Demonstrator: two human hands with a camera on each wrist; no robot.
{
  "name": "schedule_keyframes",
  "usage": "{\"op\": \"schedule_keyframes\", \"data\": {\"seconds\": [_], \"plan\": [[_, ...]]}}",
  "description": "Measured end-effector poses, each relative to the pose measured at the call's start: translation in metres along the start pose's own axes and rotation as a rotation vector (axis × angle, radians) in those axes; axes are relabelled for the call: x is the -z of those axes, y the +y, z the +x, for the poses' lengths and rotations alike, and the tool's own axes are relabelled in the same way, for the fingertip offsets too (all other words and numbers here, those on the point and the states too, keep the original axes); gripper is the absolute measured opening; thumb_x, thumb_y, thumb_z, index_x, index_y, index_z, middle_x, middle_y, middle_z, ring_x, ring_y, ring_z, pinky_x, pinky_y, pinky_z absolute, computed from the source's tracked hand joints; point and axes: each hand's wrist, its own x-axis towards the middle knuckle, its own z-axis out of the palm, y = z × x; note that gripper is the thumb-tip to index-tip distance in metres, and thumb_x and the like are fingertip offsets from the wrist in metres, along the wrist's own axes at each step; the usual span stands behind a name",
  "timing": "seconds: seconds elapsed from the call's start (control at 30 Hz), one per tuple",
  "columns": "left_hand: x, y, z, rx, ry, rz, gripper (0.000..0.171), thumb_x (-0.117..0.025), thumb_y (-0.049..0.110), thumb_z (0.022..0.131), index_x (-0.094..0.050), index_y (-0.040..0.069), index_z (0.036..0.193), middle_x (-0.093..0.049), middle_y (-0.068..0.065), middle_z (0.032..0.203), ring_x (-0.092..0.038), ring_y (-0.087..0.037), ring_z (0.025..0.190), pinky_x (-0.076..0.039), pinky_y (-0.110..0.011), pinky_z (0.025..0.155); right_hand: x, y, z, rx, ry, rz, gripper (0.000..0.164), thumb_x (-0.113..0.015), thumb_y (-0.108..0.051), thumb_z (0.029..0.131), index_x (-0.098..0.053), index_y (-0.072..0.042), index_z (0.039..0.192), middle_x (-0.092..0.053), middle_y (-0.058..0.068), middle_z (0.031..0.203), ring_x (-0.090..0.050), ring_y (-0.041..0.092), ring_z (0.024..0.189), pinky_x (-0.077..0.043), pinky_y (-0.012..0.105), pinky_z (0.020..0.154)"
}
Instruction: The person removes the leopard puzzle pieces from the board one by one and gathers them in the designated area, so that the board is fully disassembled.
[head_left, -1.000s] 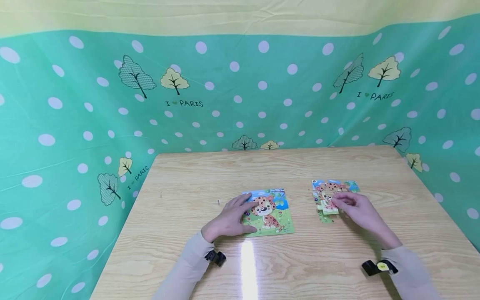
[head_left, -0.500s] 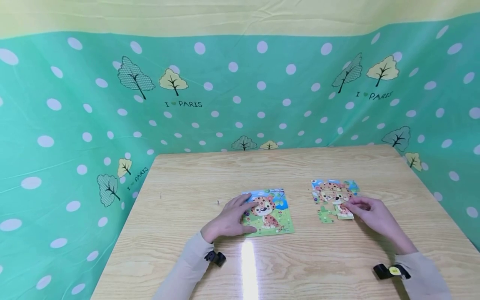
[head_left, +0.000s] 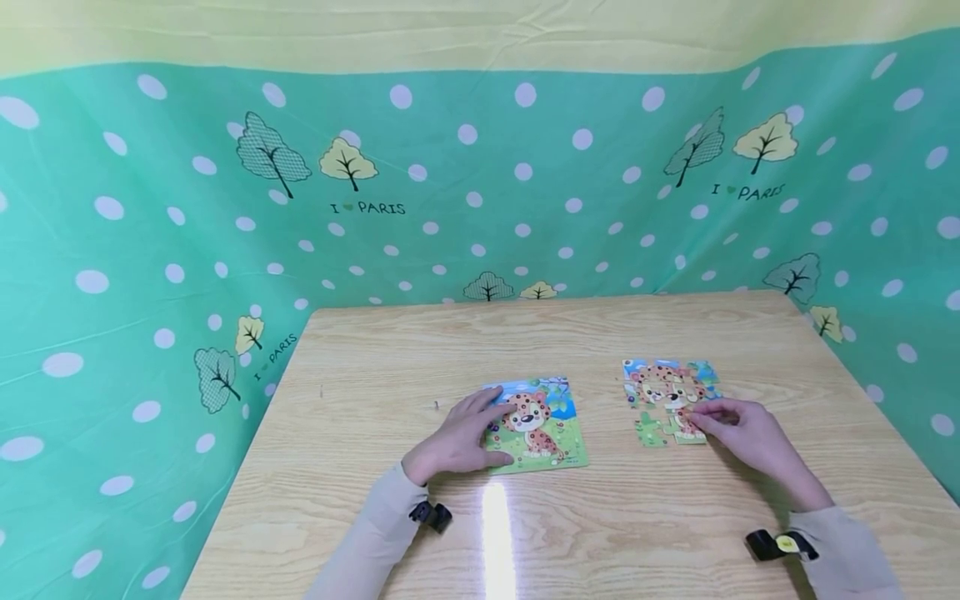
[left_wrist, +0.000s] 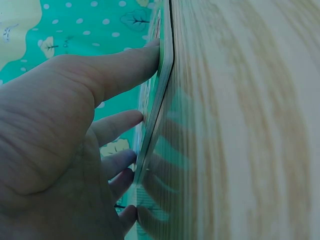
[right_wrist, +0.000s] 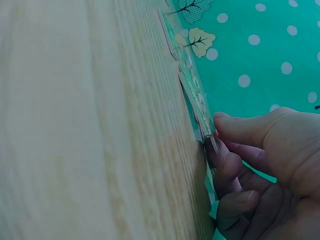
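My left hand (head_left: 459,437) rests on the left side of a square leopard picture board (head_left: 555,446) with its fingers spread. In the left wrist view the thumb (left_wrist: 127,67) lies along the board's edge and the fingertips touch its face. Farther right, my right hand (head_left: 742,429) pinches a jigsaw piece (head_left: 684,432) showing the leopard's body, between thumb and curled fingers. This piece sits at the lower right of a partly joined leopard jigsaw (head_left: 656,375). The right wrist view has the piece (right_wrist: 192,97) slightly tilted, its near edge raised off the table.
A green-and-white jigsaw piece (head_left: 651,431) lies just left of the pinched one, with a gap at the lower left corner. The wooden table (head_left: 390,358) meets a dotted green curtain (head_left: 450,125) behind. A tiny dark speck (head_left: 437,405) lies left of the board.
My right hand has moved right and toward me, bringing the body piece from over the jigsaw's left part to its lower right, then lowering it. My left hand has stayed put.
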Motion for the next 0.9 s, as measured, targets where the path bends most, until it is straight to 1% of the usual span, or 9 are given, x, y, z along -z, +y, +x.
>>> {"op": "schedule_keyframes", "data": {"seconds": [0.1,0.2,0.33,0.43,0.5,0.57,0.73,0.9], "plan": [[0.0,0.0,0.0,-0.003,-0.001,0.003,0.079,-0.08,0.041,0.094,-0.046,0.021,0.163,-0.019,-0.012,0.179,-0.014,-0.039,0.166,-0.011,-0.064,0.134,0.001,0.0,0.0,0.003,0.007,-0.009,0.036,-0.071,-0.038,0.104,-0.079,-0.004,0.114,-0.08,0.013,0.106,-0.069,0.02,0.095,-0.05,0.024,0.072],[0.0,0.0,0.0,-0.002,-0.006,0.012,0.08,-0.079,0.041,0.094,-0.045,0.021,0.163,-0.018,-0.01,0.179,-0.014,-0.037,0.166,-0.011,-0.063,0.134,0.002,0.0,-0.001,0.0,0.01,-0.009,0.035,-0.069,-0.036,0.105,-0.079,-0.005,0.115,-0.08,0.015,0.108,-0.07,0.023,0.096,-0.05,0.024,0.072],[0.0,0.0,0.0,-0.001,-0.01,0.009,0.08,-0.079,0.042,0.094,-0.044,0.022,0.164,-0.018,-0.01,0.18,-0.013,-0.037,0.167,-0.01,-0.063,0.134,0.002,-0.003,0.0,0.004,0.023,-0.005,0.035,-0.069,-0.036,0.105,-0.079,-0.004,0.115,-0.079,0.018,0.111,-0.069,0.019,0.096,-0.05,0.025,0.072],[0.0,-0.001,0.0,-0.004,-0.009,0.004,0.08,-0.079,0.042,0.094,-0.044,0.022,0.164,-0.018,-0.01,0.18,-0.013,-0.037,0.166,-0.011,-0.063,0.134,0.0,-0.008,0.001,0.013,0.022,0.008,0.035,-0.07,-0.036,0.105,-0.079,-0.004,0.115,-0.08,0.015,0.108,-0.068,0.012,0.091,-0.051,0.024,0.071],[0.0,-0.001,0.0,-0.006,-0.009,0.004,0.08,-0.079,0.042,0.094,-0.045,0.021,0.163,-0.018,-0.011,0.179,-0.014,-0.037,0.166,-0.011,-0.063,0.134,-0.003,-0.013,0.001,0.024,0.01,0.022,0.034,-0.07,-0.035,0.105,-0.079,-0.004,0.115,-0.08,0.012,0.104,-0.066,0.009,0.086,-0.05,0.024,0.069],[0.0,-0.001,0.0,-0.008,-0.007,0.004,0.08,-0.079,0.042,0.094,-0.045,0.021,0.163,-0.018,-0.011,0.179,-0.014,-0.038,0.166,-0.011,-0.064,0.134,-0.008,-0.017,0.001,0.036,-0.003,0.034,0.033,-0.07,-0.035,0.105,-0.079,-0.005,0.115,-0.079,0.009,0.102,-0.065,0.01,0.085,-0.05,0.023,0.068],[0.0,-0.001,0.0,-0.013,-0.003,0.006,0.08,-0.079,0.042,0.094,-0.045,0.021,0.164,-0.019,-0.011,0.179,-0.014,-0.038,0.166,-0.011,-0.064,0.134,-0.021,-0.031,0.004,0.065,-0.018,0.038,0.029,-0.071,-0.033,0.104,-0.079,-0.006,0.113,-0.077,0.009,0.105,-0.063,0.014,0.089,-0.049,0.024,0.069],[0.0,-0.001,0.0,-0.016,-0.001,0.007,0.08,-0.08,0.041,0.093,-0.045,0.019,0.163,-0.019,-0.013,0.179,-0.015,-0.039,0.166,-0.012,-0.065,0.133,-0.034,-0.044,0.005,0.1,-0.038,0.046,0.023,-0.074,-0.029,0.102,-0.08,-0.009,0.112,-0.076,0.003,0.097,-0.059,0.011,0.079,-0.048,0.023,0.066]]}}
